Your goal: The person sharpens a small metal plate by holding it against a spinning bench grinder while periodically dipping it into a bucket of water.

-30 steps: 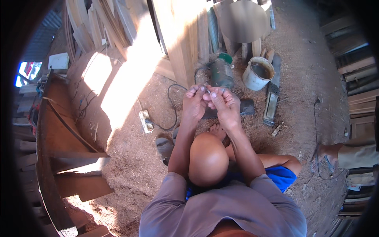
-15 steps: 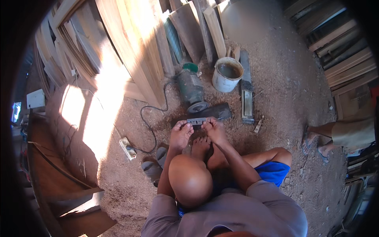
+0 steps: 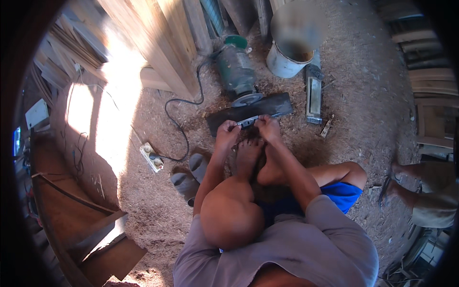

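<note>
Between my two hands is a narrow slotted metal blade [image 3: 247, 122], held by its ends just in front of the grinder. My left hand [image 3: 228, 134] pinches its left end, and my right hand [image 3: 269, 128] grips the right end with bent fingers. The blade tilts slightly, right end higher. Behind it lies a dark flat board [image 3: 276, 104] on the ground. An electric grinder [image 3: 236, 71] with a green cap rests on its side, its round disc [image 3: 247, 99] facing me over the board. My feet are just below the hands.
A white bucket [image 3: 282, 65] stands right of the grinder, near a long metal tool [image 3: 313, 98]. The grinder's cord runs to a power strip [image 3: 152, 157] on the left. Sandals [image 3: 185, 185] lie by my left arm. Timber [image 3: 150, 33] leans behind; another person's legs [image 3: 406, 191] are at right.
The view has shifted, so the grinder and bucket appear higher. The blade has gone from nearly level to tilted, and looks darker. Both hands keep hold of its ends.
</note>
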The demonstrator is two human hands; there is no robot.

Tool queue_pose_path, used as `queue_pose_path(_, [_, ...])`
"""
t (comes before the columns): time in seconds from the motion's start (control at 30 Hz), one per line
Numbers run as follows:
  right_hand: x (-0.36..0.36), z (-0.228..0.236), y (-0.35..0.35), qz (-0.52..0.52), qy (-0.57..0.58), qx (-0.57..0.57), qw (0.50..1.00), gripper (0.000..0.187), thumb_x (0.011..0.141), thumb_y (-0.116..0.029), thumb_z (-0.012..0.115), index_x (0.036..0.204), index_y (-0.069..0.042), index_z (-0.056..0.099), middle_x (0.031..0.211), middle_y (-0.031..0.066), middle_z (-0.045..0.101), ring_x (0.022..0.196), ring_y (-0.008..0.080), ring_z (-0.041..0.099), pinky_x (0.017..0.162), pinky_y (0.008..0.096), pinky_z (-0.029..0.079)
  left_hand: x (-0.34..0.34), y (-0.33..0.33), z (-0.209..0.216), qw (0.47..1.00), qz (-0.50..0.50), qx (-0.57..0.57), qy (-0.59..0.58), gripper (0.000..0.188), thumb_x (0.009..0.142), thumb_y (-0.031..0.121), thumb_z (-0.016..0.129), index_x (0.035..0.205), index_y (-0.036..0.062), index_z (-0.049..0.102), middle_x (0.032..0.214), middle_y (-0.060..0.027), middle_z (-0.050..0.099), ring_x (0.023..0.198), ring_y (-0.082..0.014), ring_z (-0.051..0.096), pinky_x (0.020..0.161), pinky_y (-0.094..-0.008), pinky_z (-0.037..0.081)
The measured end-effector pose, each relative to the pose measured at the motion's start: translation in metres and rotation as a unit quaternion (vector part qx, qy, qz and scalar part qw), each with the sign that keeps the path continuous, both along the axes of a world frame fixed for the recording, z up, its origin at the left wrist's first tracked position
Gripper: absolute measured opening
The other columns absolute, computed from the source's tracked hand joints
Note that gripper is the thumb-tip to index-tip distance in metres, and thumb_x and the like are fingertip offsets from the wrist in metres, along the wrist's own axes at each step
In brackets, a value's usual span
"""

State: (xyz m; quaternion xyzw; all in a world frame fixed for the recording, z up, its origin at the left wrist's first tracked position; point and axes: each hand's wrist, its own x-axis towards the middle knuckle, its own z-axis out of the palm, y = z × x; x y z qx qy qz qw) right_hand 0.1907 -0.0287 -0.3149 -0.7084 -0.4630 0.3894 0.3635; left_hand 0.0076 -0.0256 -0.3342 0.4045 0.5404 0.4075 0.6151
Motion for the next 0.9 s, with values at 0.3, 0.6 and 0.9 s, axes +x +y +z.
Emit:
queue_pose_path(0.3, [-0.003,-0.040,0.043,0.011,0.023,-0.050,0.998,0.026,0.080,-0.016,0.067,0.099,0.002,0.067,0.078,0.0141,0.070,0.072,0.0206,0.068,0.067,0.0331,0.052,-0.006,0.042,-0.020,0.976,0.001,0.024,0.216,0.016,0.079,0.014,0.070,0.084,-0.0004,0.066,0.071,-0.0085,0.066,0.063,-0.0114,0.061,0.061,-0.0286,0.050])
queue_pose_path(0.6, [-0.017,-0.027,0.055,-0.002,0.121,-0.098,0.988,0.022,0.084,-0.013,0.065,0.098,0.003,0.065,0.075,0.0077,0.069,0.058,0.0091,0.061,0.051,0.0242,0.047,-0.012,0.046,-0.016,0.981,0.033,0.020,0.190,0.016,0.081,0.012,0.068,0.086,-0.0028,0.066,0.070,-0.0107,0.068,0.063,-0.0132,0.066,0.061,-0.0275,0.051])
queue_pose_path(0.9, [-0.021,-0.030,0.058,-0.024,0.157,-0.083,0.984,0.016,0.083,-0.006,0.064,0.092,0.007,0.066,0.076,0.0104,0.069,0.060,0.0120,0.064,0.057,0.0258,0.051,-0.013,0.050,-0.023,0.984,0.058,0.024,0.168,0.015,0.082,0.013,0.067,0.085,-0.0021,0.066,0.069,-0.0081,0.068,0.060,-0.0118,0.065,0.058,-0.0264,0.051])
